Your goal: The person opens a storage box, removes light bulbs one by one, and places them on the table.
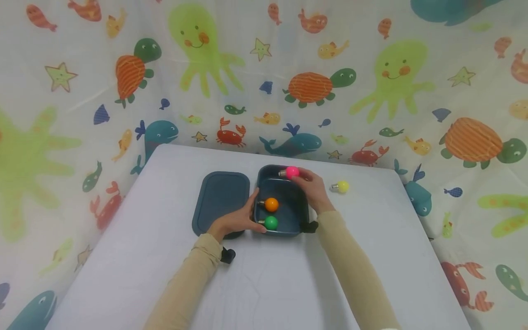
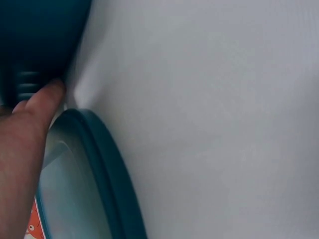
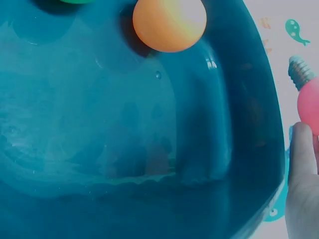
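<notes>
A dark teal plastic container [image 1: 288, 233] stands on the table, with an orange light bulb [image 1: 272, 204] and a green light bulb [image 1: 270, 223] lying inside along its left side. My left hand [image 1: 239, 219] grips the container's left wall, thumb by the front rim. Over the container's far right part, my right hand [image 1: 311, 185] pinches a pink light bulb [image 1: 293, 172] by its round end, its metal screw base facing left. In the right wrist view, the pink bulb [image 3: 310, 104] shows beyond the container's rim [image 3: 276, 124].
Left of the container lies its flat lid [image 1: 224, 197], partly behind my left hand. A yellow light bulb [image 1: 343, 186] lies on the white table [image 1: 371, 220] to the right of my right hand. Behind the table hangs a sea-animal curtain [image 1: 247, 55].
</notes>
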`<state>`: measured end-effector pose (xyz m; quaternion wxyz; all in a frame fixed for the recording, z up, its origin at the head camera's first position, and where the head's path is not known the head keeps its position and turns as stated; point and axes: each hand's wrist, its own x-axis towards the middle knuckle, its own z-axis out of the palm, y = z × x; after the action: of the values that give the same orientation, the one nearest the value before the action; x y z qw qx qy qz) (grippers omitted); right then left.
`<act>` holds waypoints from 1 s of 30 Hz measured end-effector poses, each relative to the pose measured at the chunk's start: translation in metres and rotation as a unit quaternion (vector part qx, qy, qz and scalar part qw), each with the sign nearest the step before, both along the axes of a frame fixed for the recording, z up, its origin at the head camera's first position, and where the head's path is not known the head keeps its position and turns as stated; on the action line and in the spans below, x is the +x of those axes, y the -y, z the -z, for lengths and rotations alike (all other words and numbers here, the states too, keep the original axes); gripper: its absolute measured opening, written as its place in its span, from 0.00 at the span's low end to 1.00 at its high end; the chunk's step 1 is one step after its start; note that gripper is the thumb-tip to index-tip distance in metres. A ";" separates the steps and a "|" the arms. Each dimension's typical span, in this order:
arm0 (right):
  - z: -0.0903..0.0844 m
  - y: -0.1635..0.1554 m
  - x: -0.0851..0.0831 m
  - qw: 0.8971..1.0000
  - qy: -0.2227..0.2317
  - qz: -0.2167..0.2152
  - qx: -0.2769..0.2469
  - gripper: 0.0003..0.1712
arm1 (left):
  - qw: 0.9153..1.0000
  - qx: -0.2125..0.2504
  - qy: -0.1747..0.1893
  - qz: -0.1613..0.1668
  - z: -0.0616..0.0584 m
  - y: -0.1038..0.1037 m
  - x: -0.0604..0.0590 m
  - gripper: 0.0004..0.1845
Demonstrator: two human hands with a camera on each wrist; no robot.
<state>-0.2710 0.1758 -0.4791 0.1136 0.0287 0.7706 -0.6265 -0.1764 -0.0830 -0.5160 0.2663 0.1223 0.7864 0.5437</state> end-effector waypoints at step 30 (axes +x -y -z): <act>-0.008 -0.053 0.013 0.997 -0.002 0.065 0.051 0.42 | 1.000 0.026 0.008 -0.002 0.000 0.001 0.002 0.68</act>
<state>-0.2579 0.2286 -0.4712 0.0696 0.0837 0.7981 -0.5926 -0.1748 -0.0836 -0.5157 0.2685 0.1236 0.7700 0.5654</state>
